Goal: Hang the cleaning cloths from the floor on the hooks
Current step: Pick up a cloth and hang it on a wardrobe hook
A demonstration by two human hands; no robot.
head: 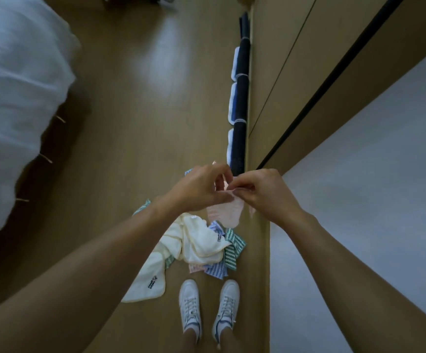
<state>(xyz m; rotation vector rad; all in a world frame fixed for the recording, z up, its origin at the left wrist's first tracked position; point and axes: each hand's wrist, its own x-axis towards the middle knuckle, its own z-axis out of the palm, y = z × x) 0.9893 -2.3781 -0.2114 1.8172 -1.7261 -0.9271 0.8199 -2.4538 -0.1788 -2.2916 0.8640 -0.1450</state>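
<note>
A pale pink cloth (226,212) hangs between my hands, above the floor. My left hand (201,186) pinches its top edge from the left. My right hand (260,191) pinches the same edge from the right, close to the wooden wall. Below lies a pile of cloths on the floor (196,244): cream ones, green striped and blue striped ones. A dark rail (241,98) runs along the wall beyond my hands, with several blue-and-white cloths (233,101) hanging on it. The hooks themselves are hidden.
A bed with white bedding (16,98) fills the left side. My white shoes (208,309) stand just below the pile. The wooden wall panel (296,72) and a pale wall (372,174) are on the right. Wooden floor (143,110) stretches between bed and wall.
</note>
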